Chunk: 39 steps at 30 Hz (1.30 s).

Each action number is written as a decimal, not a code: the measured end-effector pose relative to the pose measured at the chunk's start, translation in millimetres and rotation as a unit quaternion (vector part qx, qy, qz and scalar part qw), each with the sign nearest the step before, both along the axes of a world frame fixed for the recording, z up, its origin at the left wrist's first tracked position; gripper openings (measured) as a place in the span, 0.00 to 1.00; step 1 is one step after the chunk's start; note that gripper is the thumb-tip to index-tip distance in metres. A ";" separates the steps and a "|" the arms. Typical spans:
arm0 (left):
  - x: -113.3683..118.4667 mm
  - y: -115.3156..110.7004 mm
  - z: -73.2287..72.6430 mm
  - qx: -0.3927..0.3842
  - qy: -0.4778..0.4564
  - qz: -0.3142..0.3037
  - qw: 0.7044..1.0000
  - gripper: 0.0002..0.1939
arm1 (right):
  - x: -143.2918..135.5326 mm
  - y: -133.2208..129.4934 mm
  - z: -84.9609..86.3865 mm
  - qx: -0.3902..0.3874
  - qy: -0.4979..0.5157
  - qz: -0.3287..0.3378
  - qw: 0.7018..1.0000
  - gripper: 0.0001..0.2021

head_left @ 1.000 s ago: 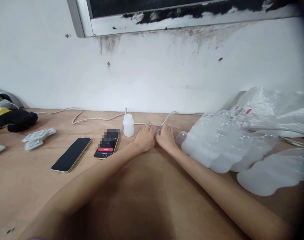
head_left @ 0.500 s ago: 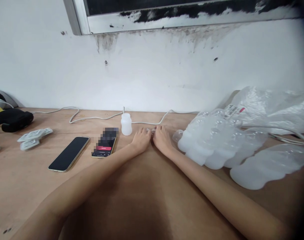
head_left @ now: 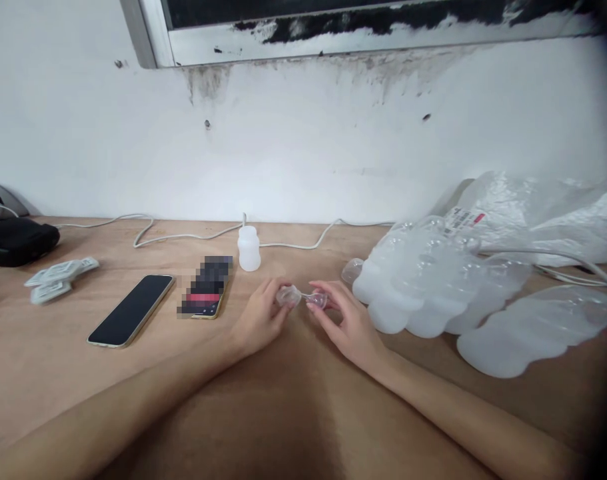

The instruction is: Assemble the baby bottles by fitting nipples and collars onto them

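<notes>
Near the middle of the wooden table, my left hand [head_left: 264, 313] pinches a small clear plastic piece [head_left: 288, 296] between thumb and fingers. Facing it, my right hand [head_left: 346, 320] grips another clear rounded piece [head_left: 317, 300] with its fingertips. A thin clear part runs between the two pieces; whether they are joined is too small to tell. Behind my left hand stands an upright white translucent bottle [head_left: 249, 249]. Right of my right hand lies a pile of translucent bottles [head_left: 423, 280], with a clear round piece [head_left: 352, 270] at its left edge.
Two phones, one dark [head_left: 132, 311] and one with a lit screen [head_left: 210, 283], lie on the left. Beyond them are white packets [head_left: 58, 279] and a black object [head_left: 26, 241]. A white cable [head_left: 193, 236] runs along the wall; a plastic bag [head_left: 538, 213] sits at back right.
Both hands have moved back toward me from farther up the table. The clear pieces, mostly hidden by my fingers before, now show between my hands. The view has shifted slightly.
</notes>
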State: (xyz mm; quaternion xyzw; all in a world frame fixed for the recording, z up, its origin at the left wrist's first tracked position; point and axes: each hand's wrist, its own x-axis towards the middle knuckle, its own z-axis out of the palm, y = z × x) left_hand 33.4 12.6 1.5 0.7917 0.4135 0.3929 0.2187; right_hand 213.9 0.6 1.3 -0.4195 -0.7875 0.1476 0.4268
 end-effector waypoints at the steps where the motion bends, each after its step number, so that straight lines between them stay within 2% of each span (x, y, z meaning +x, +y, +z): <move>1: 0.5 0.1 0.5 -0.039 -0.056 -0.002 0.998 0.12 | -0.3 0.8 -1.0 -0.008 0.016 0.007 1.000 0.15; 4: 4.2 2.1 2.7 -0.154 -0.216 -0.026 0.964 0.13 | -1.2 3.6 -3.5 -0.040 0.041 0.015 0.998 0.18; 6: 6.9 2.4 3.0 -0.198 -0.276 -0.042 0.940 0.13 | -1.0 3.7 -3.5 -0.054 0.047 0.012 0.997 0.17; 12: 10.9 -2.1 1.2 -0.272 -0.320 -0.082 0.904 0.16 | -1.1 0.2 0.6 0.012 0.054 -0.002 0.998 0.10; 18: 12.0 0.0 0.7 -0.336 -0.393 -0.118 0.848 0.14 | -1.7 -0.7 0.0 0.037 0.006 0.018 0.999 0.15; 21: 12.2 1.9 0.7 -0.345 -0.416 -0.121 0.833 0.13 | -0.4 0.2 0.1 0.048 -0.010 0.036 0.998 0.17; 27: 11.1 0.7 2.0 -0.363 -0.402 -0.115 0.833 0.13 | -1.3 -0.4 1.4 0.021 0.034 0.025 0.999 0.11; 30: 10.5 0.7 2.1 -0.368 -0.400 -0.117 0.831 0.13 | -2.2 -0.2 1.3 0.029 0.019 0.025 0.999 0.10; 33: 11.1 0.8 2.0 -0.370 -0.394 -0.129 0.832 0.14 | -1.9 0.7 1.5 0.054 0.004 -0.005 0.999 0.08; 39: 13.6 -0.9 2.8 -0.327 -0.343 -0.153 0.867 0.20 | -1.5 -0.6 3.0 0.103 0.010 -0.022 0.994 0.05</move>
